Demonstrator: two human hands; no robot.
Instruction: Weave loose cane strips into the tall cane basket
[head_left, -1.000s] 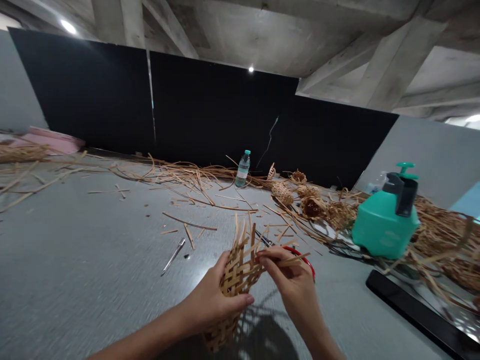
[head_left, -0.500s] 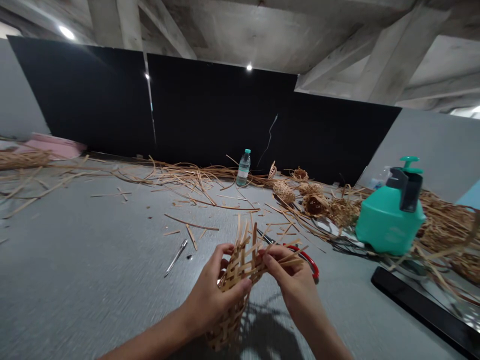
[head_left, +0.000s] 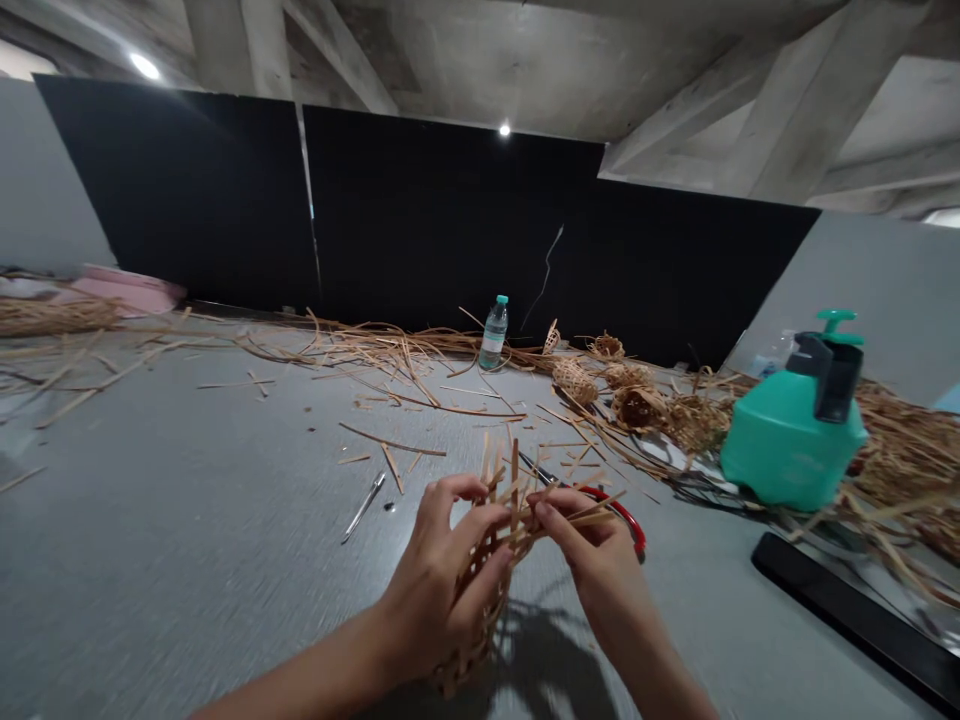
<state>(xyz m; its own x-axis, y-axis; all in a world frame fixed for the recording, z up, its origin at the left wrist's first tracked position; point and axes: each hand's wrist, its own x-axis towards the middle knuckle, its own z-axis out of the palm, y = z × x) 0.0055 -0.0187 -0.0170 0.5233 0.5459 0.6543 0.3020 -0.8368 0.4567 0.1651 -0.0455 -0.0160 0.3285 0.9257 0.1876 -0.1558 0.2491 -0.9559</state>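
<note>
A small woven basket (head_left: pixel 491 590) of pale strips, with loose strip ends sticking up at its rim, is held above the grey table (head_left: pixel 247 540). My left hand (head_left: pixel 435 575) wraps round its left side, its fingers near the rim. At the rim's right side, my right hand (head_left: pixel 592 555) pinches thin strips (head_left: pixel 600 508) that point out to the right. Partly behind my right hand lie scissors with red handles (head_left: pixel 636 530). The basket's lower part is largely covered by my left hand.
A silver pen (head_left: pixel 364 508) lies left of the hands. Further back are a water bottle (head_left: pixel 493 335), loose strips (head_left: pixel 375 350) and small woven baskets (head_left: pixel 576 382). A green sprayer (head_left: pixel 787 440) and a long black object (head_left: pixel 847 615) are at the right.
The fingers of my left hand have shifted over the basket's rim, and its thumb and index finger now cover more of the weave. The whole view has moved slightly.
</note>
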